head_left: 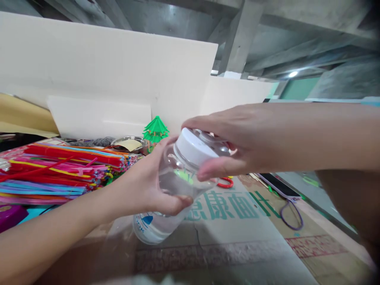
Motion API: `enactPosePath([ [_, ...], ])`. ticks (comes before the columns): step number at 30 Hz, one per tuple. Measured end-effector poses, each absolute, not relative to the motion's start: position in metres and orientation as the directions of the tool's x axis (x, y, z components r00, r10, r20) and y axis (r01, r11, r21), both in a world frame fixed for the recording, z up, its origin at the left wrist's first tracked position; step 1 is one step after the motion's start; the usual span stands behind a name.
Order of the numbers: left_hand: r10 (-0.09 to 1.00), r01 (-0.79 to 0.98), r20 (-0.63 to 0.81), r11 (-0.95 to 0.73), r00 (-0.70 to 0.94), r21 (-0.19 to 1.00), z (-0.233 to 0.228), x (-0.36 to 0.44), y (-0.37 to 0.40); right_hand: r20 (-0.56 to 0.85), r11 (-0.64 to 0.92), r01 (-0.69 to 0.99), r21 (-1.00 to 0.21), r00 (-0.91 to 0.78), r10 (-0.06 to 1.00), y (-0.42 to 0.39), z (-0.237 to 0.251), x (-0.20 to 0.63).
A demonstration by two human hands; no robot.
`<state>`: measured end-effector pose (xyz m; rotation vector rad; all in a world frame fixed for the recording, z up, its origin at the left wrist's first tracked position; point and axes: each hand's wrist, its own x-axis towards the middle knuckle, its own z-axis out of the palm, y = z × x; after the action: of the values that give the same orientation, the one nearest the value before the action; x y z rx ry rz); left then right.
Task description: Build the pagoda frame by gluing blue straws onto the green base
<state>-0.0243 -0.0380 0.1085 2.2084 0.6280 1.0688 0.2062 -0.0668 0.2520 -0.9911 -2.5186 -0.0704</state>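
A clear plastic bottle (175, 186) with a white cap and blue print near its base is held tilted above the table, its top leaning to the right. My left hand (154, 186) is wrapped round the body of the bottle, thumb across the front. Over the top, my right hand (219, 138) grips the white cap (196, 146), with the thumb on the near side and the fingers on the far side. Part of a clear piece on the cap shows under the right palm. Whether the cap is loose or tight I cannot tell.
Bundles of coloured pipe cleaners (59, 170) lie at the left. Behind the bottle stands a small green pagoda-like model (156, 130), near a metal bowl (129, 143). A phone (280, 186) with a purple strap lies at the right. White boards (103, 71) stand at the back.
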Motion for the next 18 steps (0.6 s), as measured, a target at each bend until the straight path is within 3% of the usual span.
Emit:
enactPosePath([
  [2,0.63,0.151,0.534,-0.715,0.565,0.683,0.108,-0.025,-0.036,0.169,0.798,0.601,-0.046,-0.783,0.599,-0.069,0.259,0.212],
  [4,0.638,0.147,0.52,-0.701,0.568,0.698,0.108,-0.026,-0.035,0.08,0.851,0.525,-0.021,-0.847,0.525,-0.072,0.267,0.215],
  [11,0.661,0.183,0.512,-0.693,0.549,0.698,0.112,-0.024,-0.039,0.126,0.867,0.488,0.104,-0.871,0.475,-0.06,0.264,0.207],
  [15,0.669,0.178,0.487,-0.673,0.562,0.718,0.112,-0.025,-0.038,0.24,0.76,0.593,0.267,-0.805,0.543,-0.055,0.249,0.193],
  [18,0.67,0.191,0.476,-0.671,0.57,0.716,0.11,-0.027,-0.035,0.33,0.694,0.685,0.219,-0.722,0.608,-0.062,0.244,0.185],
])
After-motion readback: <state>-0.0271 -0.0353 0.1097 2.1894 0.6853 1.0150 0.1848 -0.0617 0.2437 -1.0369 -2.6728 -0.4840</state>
